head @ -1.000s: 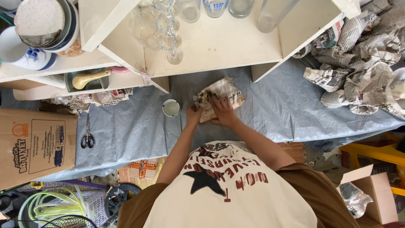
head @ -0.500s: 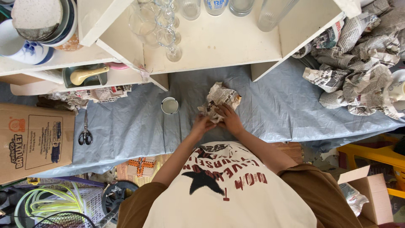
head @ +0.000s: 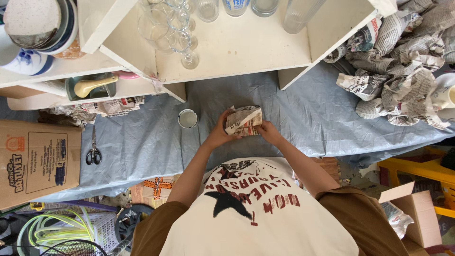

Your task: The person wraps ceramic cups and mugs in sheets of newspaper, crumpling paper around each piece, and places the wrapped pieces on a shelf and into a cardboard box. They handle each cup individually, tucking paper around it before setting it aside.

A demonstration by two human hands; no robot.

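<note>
Both my hands grip a bundle wrapped in newspaper [head: 243,119] above the blue-grey sheet [head: 308,114]. My left hand [head: 219,133] holds its left side, and my right hand [head: 268,131] holds its lower right side. What is inside the paper is hidden. A small white cup [head: 187,118] stands on the sheet just left of my left hand.
A white shelf unit [head: 227,47] with glasses [head: 175,28] lies ahead; stacked plates and bowls [head: 33,28] at far left. Crumpled newspaper bundles [head: 398,71] pile at right. Scissors [head: 93,152] and a cardboard box [head: 35,161] lie at left, a yellow stool [head: 417,170] at right.
The newspaper lay flatter on the sheet under my hands before; now it is folded tighter into a compact bundle held between both hands, slightly nearer to me.
</note>
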